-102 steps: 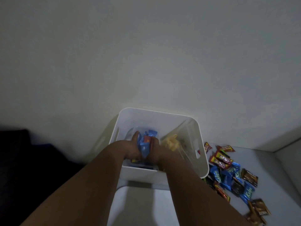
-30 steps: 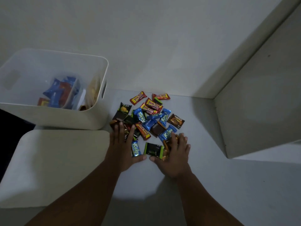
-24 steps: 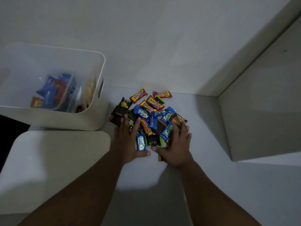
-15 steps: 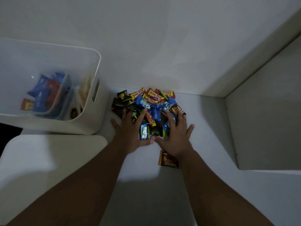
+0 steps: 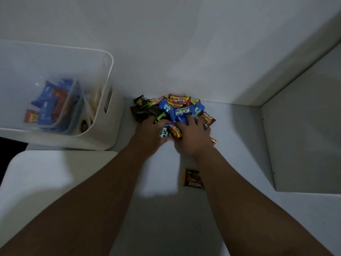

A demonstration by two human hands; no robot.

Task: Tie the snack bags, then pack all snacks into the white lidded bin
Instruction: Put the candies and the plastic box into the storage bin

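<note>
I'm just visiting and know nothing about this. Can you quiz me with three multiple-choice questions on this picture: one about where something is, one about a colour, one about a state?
1. The white bin is: A. closed B. open, with snacks inside C. tipped on its side
2. The lone brown Nextar packet lies: A. inside the bin B. on the surface beside the right arm, apart from the snack pile C. atop the pile
3. The Kelpa wrappers on the pile are: A. blue B. pink C. white
Answers: 1 B, the lid lies in front of it; 2 B, it sits alone nearer the camera; 3 A, plainly blue.
</note>
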